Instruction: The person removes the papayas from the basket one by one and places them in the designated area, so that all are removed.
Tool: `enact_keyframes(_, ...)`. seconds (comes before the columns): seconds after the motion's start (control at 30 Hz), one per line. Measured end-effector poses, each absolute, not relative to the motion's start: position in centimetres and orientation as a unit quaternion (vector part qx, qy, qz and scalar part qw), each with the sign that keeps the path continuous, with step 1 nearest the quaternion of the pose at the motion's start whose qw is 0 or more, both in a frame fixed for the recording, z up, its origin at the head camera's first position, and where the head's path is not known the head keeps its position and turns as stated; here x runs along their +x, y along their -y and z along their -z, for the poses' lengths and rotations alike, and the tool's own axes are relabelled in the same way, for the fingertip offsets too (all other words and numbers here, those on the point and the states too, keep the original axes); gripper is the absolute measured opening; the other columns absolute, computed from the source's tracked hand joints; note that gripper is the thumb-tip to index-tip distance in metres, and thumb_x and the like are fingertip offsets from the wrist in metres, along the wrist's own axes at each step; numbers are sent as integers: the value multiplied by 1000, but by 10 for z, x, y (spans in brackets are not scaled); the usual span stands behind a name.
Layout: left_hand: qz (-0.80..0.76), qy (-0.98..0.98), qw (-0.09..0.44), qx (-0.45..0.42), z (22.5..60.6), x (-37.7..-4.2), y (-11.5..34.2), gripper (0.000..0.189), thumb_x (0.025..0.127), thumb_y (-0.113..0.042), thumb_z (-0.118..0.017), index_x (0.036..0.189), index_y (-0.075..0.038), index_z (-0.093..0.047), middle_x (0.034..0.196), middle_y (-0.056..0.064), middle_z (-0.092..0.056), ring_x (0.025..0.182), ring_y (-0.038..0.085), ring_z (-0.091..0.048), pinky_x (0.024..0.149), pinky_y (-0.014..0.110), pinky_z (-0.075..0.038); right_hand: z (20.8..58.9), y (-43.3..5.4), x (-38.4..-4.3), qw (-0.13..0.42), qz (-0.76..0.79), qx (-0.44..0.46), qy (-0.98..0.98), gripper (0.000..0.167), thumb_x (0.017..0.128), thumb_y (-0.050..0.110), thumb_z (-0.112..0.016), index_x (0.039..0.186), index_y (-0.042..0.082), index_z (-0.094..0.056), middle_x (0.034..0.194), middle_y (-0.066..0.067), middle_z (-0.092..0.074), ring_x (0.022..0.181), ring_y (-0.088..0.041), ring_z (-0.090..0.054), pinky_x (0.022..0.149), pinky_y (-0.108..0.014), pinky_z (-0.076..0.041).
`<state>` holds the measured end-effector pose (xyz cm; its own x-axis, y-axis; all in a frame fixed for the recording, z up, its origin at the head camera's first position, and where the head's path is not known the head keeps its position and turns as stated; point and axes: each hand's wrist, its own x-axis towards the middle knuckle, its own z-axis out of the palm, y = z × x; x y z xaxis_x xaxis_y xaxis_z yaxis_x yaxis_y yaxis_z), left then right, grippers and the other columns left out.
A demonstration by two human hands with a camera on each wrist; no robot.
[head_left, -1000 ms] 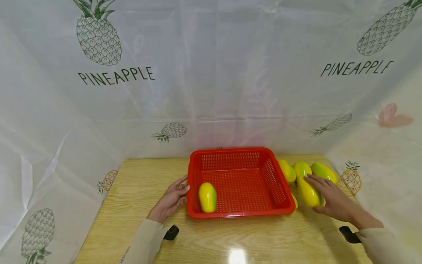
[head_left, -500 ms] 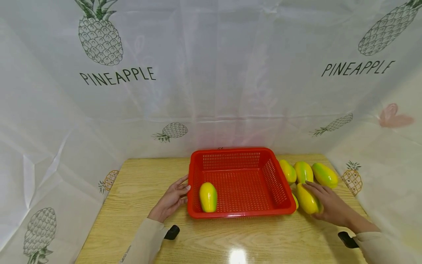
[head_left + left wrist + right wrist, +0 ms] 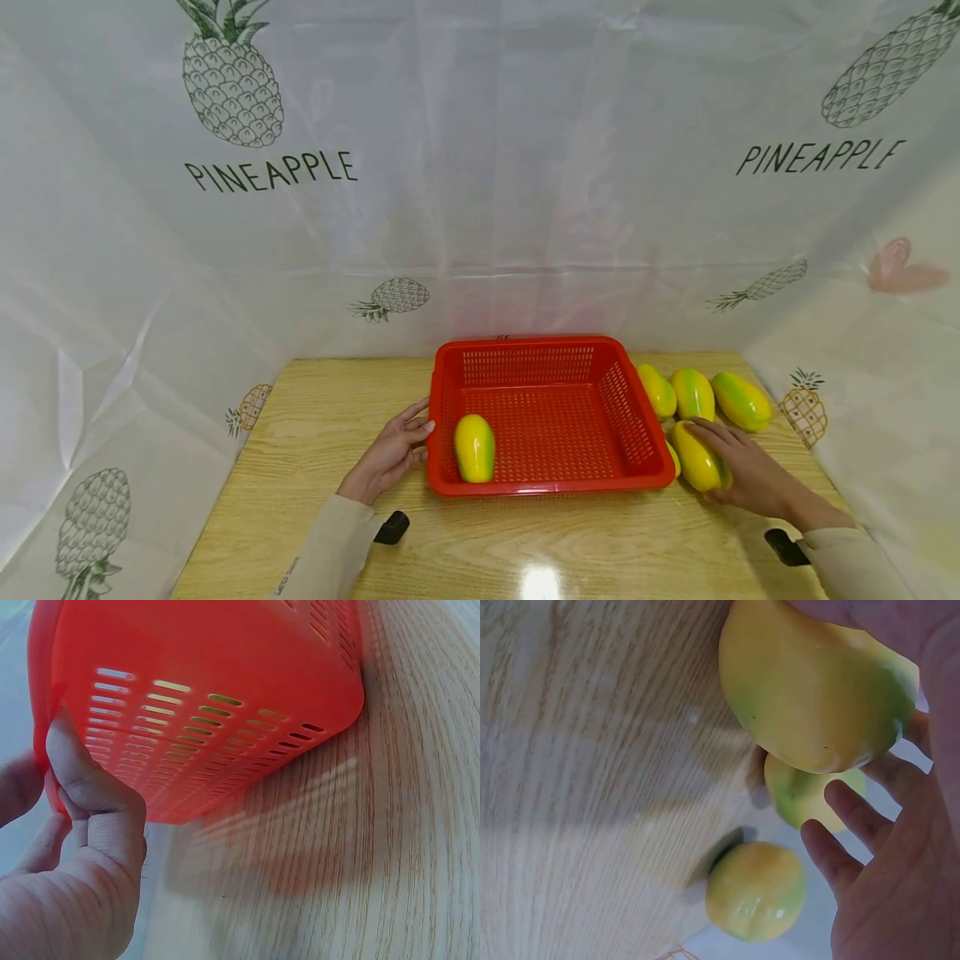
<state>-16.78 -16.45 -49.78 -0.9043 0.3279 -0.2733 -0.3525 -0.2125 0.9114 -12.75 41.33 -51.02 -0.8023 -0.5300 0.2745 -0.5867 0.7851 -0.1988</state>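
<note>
A red perforated plastic basket [image 3: 551, 429] sits on the table, with one yellow-green mango [image 3: 474, 448] inside at its front left. My left hand [image 3: 388, 457] grips the basket's left rim; in the left wrist view the thumb [image 3: 90, 780] lies against the outer wall. Right of the basket, my right hand [image 3: 753, 475] holds another mango [image 3: 699, 457] low over the table. The right wrist view shows thumb and index side round this mango [image 3: 814, 690], with two fingers [image 3: 855, 814] spread off it.
Behind the held mango lie three more: one beside the basket [image 3: 657, 392], a middle one [image 3: 692, 394] and a right one [image 3: 741, 401]. Another mango [image 3: 675, 460] is mostly hidden by the basket's right wall. A pineapple-print sheet [image 3: 525, 167] hangs behind the wooden table [image 3: 330, 417].
My right hand has brought its mango slightly toward me and away from the middle back mango, which it overlapped before. My left hand and the basket have stayed put.
</note>
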Motion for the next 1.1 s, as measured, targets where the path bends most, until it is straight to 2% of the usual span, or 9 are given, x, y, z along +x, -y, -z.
enact_keyframes(0.07,-778,-589,218,-10,498,-168,164,62,112,-6,-49,169,-9,-23,121,4,-62,90,10,-63,71,20,-54,511,-413,-129,107,-131,301,939,108,54,18,-104,148,1,-53,145,-24,-51,123,-49,-50,87,-64,-49)
enact_keyframes(0.13,-778,-590,216,-9,498,-167,165,63,112,-6,-49,169,-8,-23,122,4,-62,91,10,-62,71,21,-54,512,-414,-129,112,-126,303,938,109,54,19,-104,149,2,-53,145,-23,-51,123,-47,-51,104,-52,-48)
enact_keyframes(0.3,-777,-592,214,-9,498,-167,164,62,113,-8,-50,169,-9,-24,125,6,-62,90,11,-60,71,21,-53,512,-415,-130,117,-127,315,933,114,55,20,-105,153,4,-50,151,-19,-49,124,-46,-50,118,-19,-25)
enact_keyframes(0.4,-776,-592,216,-10,498,-167,165,62,113,-8,-49,169,-9,-23,127,6,-61,91,10,-59,72,21,-53,509,-415,-131,120,-124,325,930,116,53,21,-105,153,4,-50,157,-13,-45,123,-47,-50,106,-47,-46)
enact_keyframes(0.6,-777,-589,221,-6,497,-168,166,64,113,-9,-50,170,-9,-21,130,8,-60,92,10,-59,71,20,-54,492,-411,-132,94,-144,319,932,118,56,20,-105,157,7,-46,160,-15,-42,123,-54,-50,84,-71,-51)
enact_keyframes(0.77,-777,-588,223,-10,496,-168,166,63,113,-9,-50,169,-9,-22,128,8,-60,92,10,-60,71,20,-53,472,-407,-134,74,-161,309,935,118,60,18,-103,161,11,-42,166,-11,-36,128,-58,-47,86,-75,-47)
enact_keyframes(0.93,-776,-590,222,-11,495,-167,166,63,112,-7,-50,169,-8,-22,127,7,-60,91,10,-60,71,20,-53,453,-397,-139,70,-176,316,929,113,71,15,-98,165,15,-36,170,-6,-29,156,-41,-25,97,-82,-36)
enact_keyframes(1.0,-779,-587,222,-11,495,-167,166,63,112,-6,-49,169,-8,-21,126,7,-61,91,9,-61,70,20,-54,446,-390,-142,78,-170,327,926,109,74,14,-96,165,14,-36,169,-9,-31,159,-29,-23,114,-76,-29)
enact_keyframes(1.1,-783,-580,223,-11,495,-167,165,63,112,-5,-48,169,-7,-21,124,6,-61,91,9,-62,70,20,-54,434,-375,-148,93,-147,346,922,103,78,13,-94,164,12,-38,165,-14,-37,151,-32,-35,125,-61,-25)
